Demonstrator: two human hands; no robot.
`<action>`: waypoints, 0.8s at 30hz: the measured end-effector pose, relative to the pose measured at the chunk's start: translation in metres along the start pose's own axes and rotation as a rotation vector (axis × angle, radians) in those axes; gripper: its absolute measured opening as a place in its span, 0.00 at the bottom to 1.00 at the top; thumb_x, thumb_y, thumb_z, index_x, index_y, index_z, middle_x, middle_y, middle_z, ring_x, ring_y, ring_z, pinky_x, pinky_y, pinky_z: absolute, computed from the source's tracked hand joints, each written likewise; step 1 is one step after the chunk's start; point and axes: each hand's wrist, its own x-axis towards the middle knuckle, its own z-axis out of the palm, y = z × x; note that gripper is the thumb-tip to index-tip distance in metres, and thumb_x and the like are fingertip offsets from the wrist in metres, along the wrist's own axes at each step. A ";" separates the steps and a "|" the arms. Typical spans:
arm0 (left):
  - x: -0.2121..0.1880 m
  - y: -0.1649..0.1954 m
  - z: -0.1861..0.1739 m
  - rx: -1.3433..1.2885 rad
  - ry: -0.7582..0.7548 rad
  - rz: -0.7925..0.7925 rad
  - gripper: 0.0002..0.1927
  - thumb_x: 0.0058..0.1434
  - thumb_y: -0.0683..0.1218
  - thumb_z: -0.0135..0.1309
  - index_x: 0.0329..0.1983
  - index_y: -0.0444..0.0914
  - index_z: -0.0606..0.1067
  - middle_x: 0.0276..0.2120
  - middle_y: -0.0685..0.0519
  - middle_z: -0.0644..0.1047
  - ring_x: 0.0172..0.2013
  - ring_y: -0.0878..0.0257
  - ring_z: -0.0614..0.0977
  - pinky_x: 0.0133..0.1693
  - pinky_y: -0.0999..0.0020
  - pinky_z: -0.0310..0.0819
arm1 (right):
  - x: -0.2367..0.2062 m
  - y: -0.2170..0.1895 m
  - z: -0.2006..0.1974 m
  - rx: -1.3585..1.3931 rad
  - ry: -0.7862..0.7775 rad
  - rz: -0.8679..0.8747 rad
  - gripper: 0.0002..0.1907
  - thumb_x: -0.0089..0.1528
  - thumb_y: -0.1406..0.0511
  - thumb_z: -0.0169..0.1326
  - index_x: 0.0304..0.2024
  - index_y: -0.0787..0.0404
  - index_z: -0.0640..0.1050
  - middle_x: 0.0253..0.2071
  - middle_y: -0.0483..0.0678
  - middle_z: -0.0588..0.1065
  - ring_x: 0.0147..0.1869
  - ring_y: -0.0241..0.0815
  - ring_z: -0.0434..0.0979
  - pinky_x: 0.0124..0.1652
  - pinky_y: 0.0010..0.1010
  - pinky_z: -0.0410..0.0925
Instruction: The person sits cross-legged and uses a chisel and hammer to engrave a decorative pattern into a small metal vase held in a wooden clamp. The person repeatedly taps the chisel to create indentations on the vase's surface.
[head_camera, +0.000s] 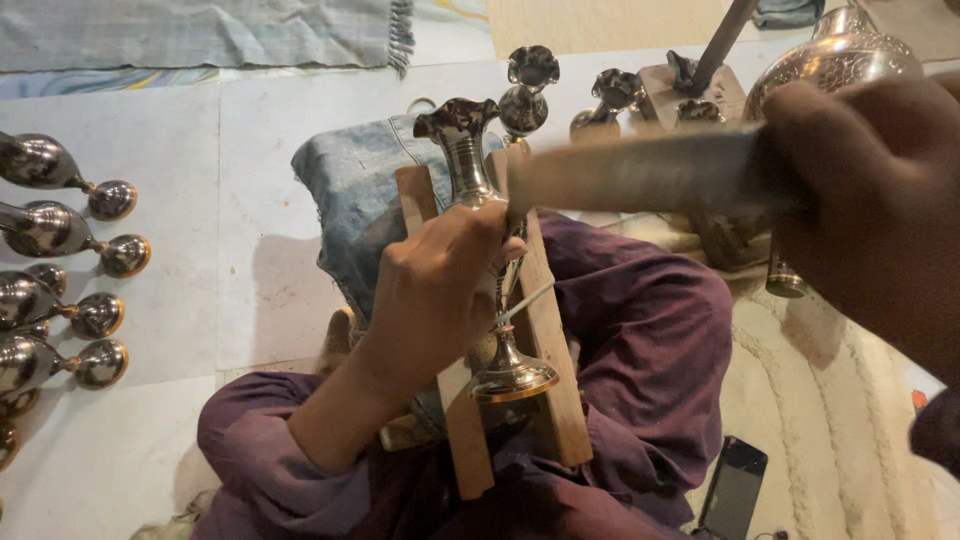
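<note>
**Visitor:** Hands first, please. What are they doing?

**Onlooker:** The person sits cross-legged on the floor in purple trousers (650, 330). The left hand (430, 300) is curled over the middle of a small metal vase (480, 250), fingers (470, 235) wrapped closed round its narrow stem. A thin pale rod (525, 303) pokes out from under that hand, slanting up to the right; I cannot tell which fingers pinch it.

**Visitor:** And where does the vase lie?

**Onlooker:** On its side in the lap, cradled between two wooden slats (545, 340) that form a narrow V. Its frilled mouth (457, 118) points away from the person, past the fingertips, and its round foot with a golden rim (512, 380) lies nearer the body, below the wrist. A folded piece of blue denim (350, 190) sits under the slats' far ends.

**Visitor:** The other hand?

**Onlooker:** The right hand (860, 210) is close to the camera, dark and blurred. It is closed in a fist round the handle end of a long tool (630, 172), whose blurred shaft reaches left to just above the left hand's knuckles.

**Visitor:** Anything around them?

**Onlooker:** A row of polished vases (60, 240) on the pale floor to the left, more frilled vases (530, 85) beyond the denim, a large engraved pot (830, 60) at the upper right, and a dark phone (732, 488) on the cream rug (820, 400).
</note>
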 end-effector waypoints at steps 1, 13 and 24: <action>0.002 -0.001 0.000 -0.002 -0.017 -0.007 0.23 0.66 0.36 0.60 0.63 0.37 0.68 0.36 0.48 0.76 0.33 0.54 0.82 0.33 0.60 0.76 | -0.004 -0.002 -0.002 0.073 0.030 0.051 0.17 0.62 0.72 0.60 0.53 0.71 0.76 0.35 0.61 0.77 0.33 0.49 0.81 0.30 0.37 0.75; 0.051 -0.025 0.000 0.008 -0.542 0.327 0.14 0.64 0.36 0.54 0.51 0.40 0.72 0.28 0.55 0.77 0.27 0.62 0.82 0.29 0.65 0.78 | -0.091 -0.029 0.097 0.130 0.355 0.243 0.26 0.65 0.65 0.69 0.59 0.64 0.71 0.44 0.59 0.78 0.45 0.53 0.81 0.43 0.39 0.74; 0.070 -0.020 -0.007 0.091 -0.739 0.281 0.16 0.57 0.36 0.54 0.49 0.37 0.71 0.31 0.50 0.78 0.35 0.54 0.85 0.34 0.60 0.80 | -0.125 -0.048 0.121 0.458 0.442 0.492 0.18 0.68 0.65 0.68 0.53 0.63 0.73 0.40 0.51 0.79 0.42 0.43 0.81 0.45 0.34 0.74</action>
